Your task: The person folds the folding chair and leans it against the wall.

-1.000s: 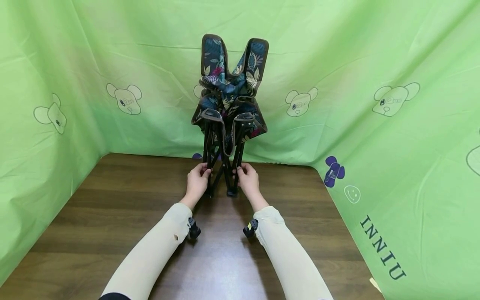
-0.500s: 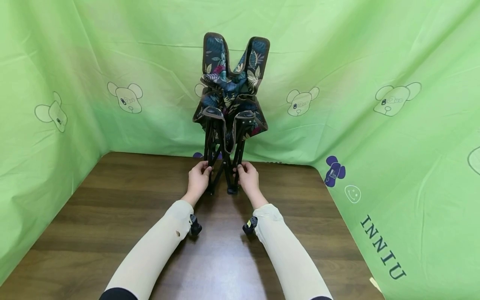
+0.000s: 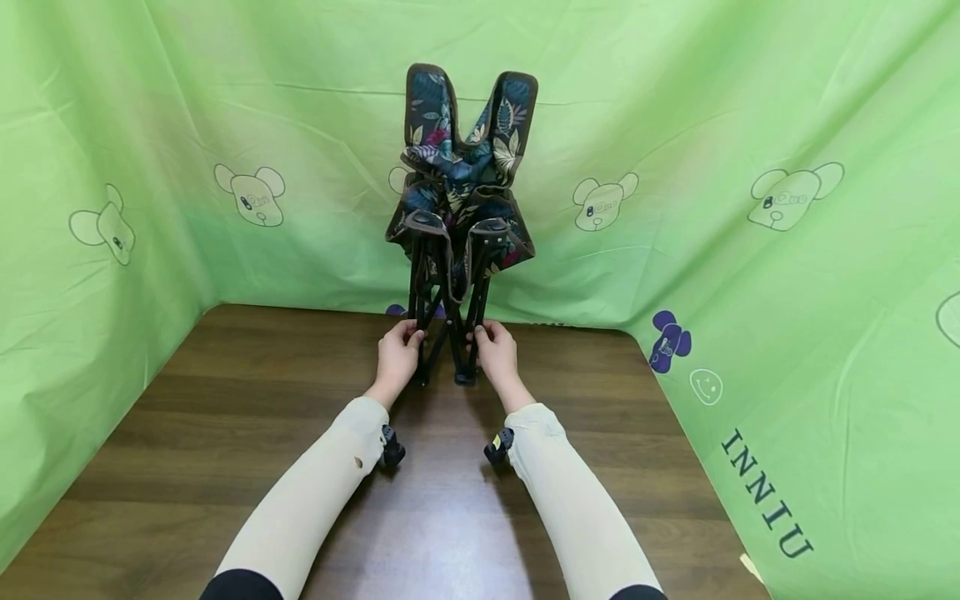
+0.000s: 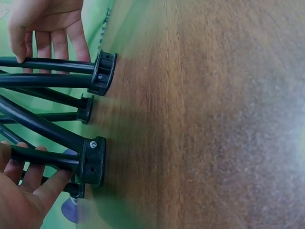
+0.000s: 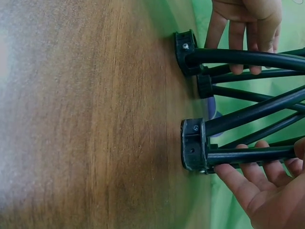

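A folding camp chair [image 3: 457,171] with dark blue leaf-print fabric stands upright and mostly folded on the wooden table, its black legs drawn close together. My left hand [image 3: 396,358] holds a front leg low on the left side, the thumb against the tube. On the other side, my right hand [image 3: 498,354] grips the matching right leg at about the same height. The left wrist view shows that leg's plastic foot [image 4: 93,162] at the tabletop, just beyond my fingers [image 4: 52,188]. Another foot [image 5: 193,148] appears close up in the right wrist view. The fabric sags in folds between the frame tubes.
The brown wooden table [image 3: 450,517] reaches back to a green curtain [image 3: 315,83] printed with mouse heads, which hangs close behind the chair and along both sides. A small pale scrap [image 3: 750,568] lies at the table's right edge.
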Demonstrator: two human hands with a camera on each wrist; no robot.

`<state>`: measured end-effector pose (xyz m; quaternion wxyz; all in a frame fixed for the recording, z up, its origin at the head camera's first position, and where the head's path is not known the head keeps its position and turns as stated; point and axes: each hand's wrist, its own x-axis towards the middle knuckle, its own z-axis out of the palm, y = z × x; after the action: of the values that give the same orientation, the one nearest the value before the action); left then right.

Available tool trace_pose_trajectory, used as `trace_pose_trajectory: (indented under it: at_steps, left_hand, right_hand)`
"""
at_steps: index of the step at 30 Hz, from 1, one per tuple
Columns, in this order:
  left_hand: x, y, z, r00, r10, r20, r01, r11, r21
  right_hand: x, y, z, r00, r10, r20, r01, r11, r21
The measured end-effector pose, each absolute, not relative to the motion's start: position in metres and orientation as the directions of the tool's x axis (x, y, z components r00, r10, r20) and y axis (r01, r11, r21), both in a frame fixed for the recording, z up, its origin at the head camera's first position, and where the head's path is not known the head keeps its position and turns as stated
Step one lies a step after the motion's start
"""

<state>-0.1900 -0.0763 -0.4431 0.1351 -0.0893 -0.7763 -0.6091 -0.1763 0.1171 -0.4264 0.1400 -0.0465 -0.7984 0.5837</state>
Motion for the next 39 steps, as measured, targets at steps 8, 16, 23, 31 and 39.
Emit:
trace_pose_trajectory:
  at_steps: [8,16,23,31,39]
  left_hand:
    - [-0.1889,-0.0743,-0.4411,-0.947,-0.019,0.320,0.303,0.270,0.914]
    - [-0.1921,-0.0750,-0.4412,-0.947,0.011,0.320,0.307,0.314,0.898]
    - [-0.1940,-0.0728,-0.4434,-0.947,-0.005,0.320,0.302,0.320,0.898]
    - [-0.1937,-0.0721,-0.4443,-0.946,-0.015,0.324,0.304,0.308,0.902]
    - [-0.1920,-0.0707,-0.4420,-0.948,-0.017,0.319,0.298,0.308,0.904]
  right_hand:
    - [-0.1757,0.1191,-0.4272,-0.963,0.219,0.155,-0.080,0.317,-0.945]
    - [-0.1770,0.1203,-0.4285,-0.966,0.201,0.160,-0.082,0.348,-0.934]
    - [-0.1775,0.1211,-0.4298,-0.966,0.199,0.165,-0.088,0.344,-0.935]
    - [-0.1808,0.1207,-0.4336,-0.964,0.208,0.165,-0.085,0.347,-0.934]
    - [-0.1827,0.1226,-0.4333,-0.968,0.198,0.156,-0.081,0.344,-0.935]
